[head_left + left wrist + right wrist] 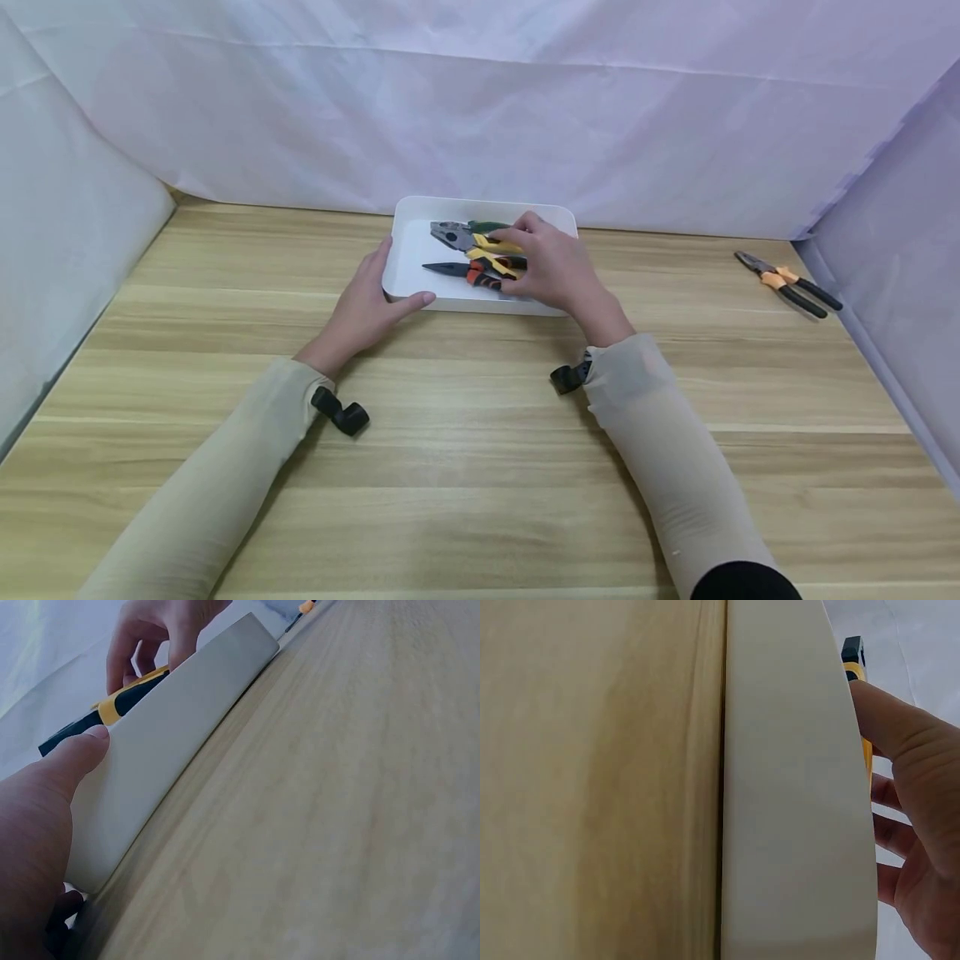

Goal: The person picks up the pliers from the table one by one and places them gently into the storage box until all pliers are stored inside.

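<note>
A white tray holds several pliers near the back of the table. My left hand holds the tray's near left corner, thumb along the front wall and fingers at the left side. Inside the tray, my right hand grips the handles of yellow-handled pliers, whose grey jaws point left. Nearer the front lie long-nose pliers with red and black handles, partly under the yellow ones. Behind them a green-handled tool shows only in part. In the right wrist view the thumb is against the yellow-handled pliers.
Pliers with orange and black handles lie on the wooden table at the right, close to the side wall. White cloth hangs behind the tray and encloses the table on the left and right.
</note>
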Demonstrator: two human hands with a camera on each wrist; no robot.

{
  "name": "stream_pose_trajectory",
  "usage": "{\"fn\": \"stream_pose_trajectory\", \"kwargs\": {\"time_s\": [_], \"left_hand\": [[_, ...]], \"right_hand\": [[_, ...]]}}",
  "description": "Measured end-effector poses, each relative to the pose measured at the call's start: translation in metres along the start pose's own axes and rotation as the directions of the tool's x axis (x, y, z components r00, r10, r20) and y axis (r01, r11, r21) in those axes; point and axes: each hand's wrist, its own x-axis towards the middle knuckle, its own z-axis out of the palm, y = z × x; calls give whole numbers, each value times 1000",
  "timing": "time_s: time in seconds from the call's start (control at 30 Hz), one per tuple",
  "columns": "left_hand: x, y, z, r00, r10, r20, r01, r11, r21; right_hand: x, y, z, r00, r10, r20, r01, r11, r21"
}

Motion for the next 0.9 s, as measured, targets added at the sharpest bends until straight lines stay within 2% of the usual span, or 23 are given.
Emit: {"fn": "stream_pose_trajectory", "kwargs": {"time_s": [0.3,0.9], "left_hand": [[0,-2,-1,1000,4,-5,-4,1000,-1],[0,-6,-1,1000,3,-2,-3,1000,-11]], "right_hand": [[3,3,5,996,-5,86,3,1000,17],[7,6,9,989,-9,149,4,999,32]]}}
